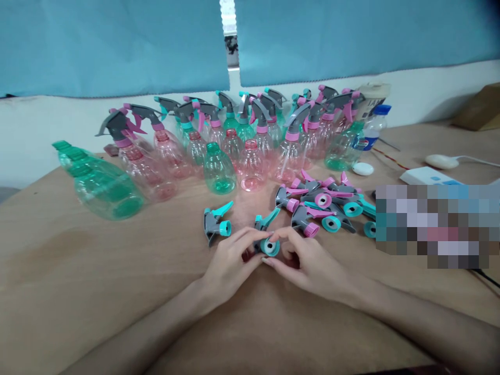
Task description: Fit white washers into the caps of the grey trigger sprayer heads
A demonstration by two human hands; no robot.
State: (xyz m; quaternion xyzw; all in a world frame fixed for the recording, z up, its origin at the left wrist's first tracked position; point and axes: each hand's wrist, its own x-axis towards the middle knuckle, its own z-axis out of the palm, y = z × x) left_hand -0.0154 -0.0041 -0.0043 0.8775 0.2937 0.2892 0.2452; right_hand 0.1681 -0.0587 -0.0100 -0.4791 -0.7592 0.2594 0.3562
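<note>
Between my two hands is a grey spray head with a teal trigger and teal screw collar (271,247), its collar opening facing me. My left hand (232,258) pinches its grey body side, thumb below and fingers above. My right hand (312,260) has its index finger on top of the collar and its thumb at the lower edge. Just left of them a second teal spray head (213,226) lies on the table. To the right is a heap of pink and teal spray heads (322,200). The fingers partly hide the held head.
Behind stand a capless green bottle (219,172), a capless pink bottle (252,169) and rows of bottles with spray heads (292,140). Green bottles (105,192) lean together at left. A Pepsi bottle (375,127), white device (429,177) and cables are at right, near a blurred patch.
</note>
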